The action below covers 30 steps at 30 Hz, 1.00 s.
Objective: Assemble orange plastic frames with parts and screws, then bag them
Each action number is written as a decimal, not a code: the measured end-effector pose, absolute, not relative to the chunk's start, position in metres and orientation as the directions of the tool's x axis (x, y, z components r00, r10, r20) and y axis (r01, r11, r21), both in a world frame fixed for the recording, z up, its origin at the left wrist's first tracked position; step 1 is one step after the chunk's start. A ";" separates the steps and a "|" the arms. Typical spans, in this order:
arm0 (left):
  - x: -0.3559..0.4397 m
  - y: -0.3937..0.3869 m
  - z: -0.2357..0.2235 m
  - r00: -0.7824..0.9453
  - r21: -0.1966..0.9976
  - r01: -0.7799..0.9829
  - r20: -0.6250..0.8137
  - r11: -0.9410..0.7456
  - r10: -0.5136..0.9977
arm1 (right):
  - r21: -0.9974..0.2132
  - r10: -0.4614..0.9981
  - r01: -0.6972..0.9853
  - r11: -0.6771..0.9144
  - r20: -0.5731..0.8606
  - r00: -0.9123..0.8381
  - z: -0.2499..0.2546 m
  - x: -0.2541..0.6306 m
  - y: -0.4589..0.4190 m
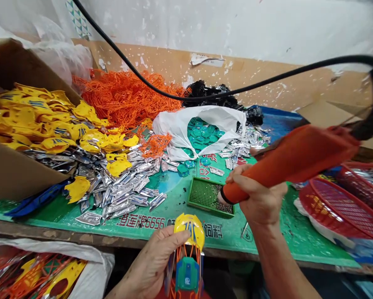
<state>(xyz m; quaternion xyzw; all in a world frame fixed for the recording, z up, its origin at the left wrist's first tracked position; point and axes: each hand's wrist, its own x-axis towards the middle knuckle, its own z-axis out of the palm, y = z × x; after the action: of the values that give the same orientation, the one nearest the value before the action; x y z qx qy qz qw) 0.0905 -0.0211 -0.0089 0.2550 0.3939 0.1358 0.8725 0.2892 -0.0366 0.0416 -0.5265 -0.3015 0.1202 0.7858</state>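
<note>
While the left hand (152, 261) clamps a plastic model (188, 265), yellow and teal, off the near edge of the worktop (292, 236), the right hand (257, 199) grips an orange tool (292, 162), its tip over a green tray (205, 195). Hands stand apart.
</note>
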 end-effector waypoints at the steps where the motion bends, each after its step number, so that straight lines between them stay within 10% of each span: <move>1: 0.091 -0.021 -0.009 0.656 0.553 -0.026 -0.619 0.833 0.432 | -0.908 0.516 0.141 0.394 0.346 0.784 0.036 0.291 -0.035; 30: 0.093 -0.020 -0.011 0.643 0.576 -0.011 -0.622 0.818 0.447 | -0.927 0.533 0.196 0.319 0.347 0.771 0.011 0.299 -0.031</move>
<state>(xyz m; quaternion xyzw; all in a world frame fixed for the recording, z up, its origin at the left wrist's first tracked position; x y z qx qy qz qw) 0.0930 -0.0203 -0.0109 0.2715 0.4015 0.1322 0.8647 0.2990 -0.0311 0.0106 -0.5723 -0.3187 0.1128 0.7471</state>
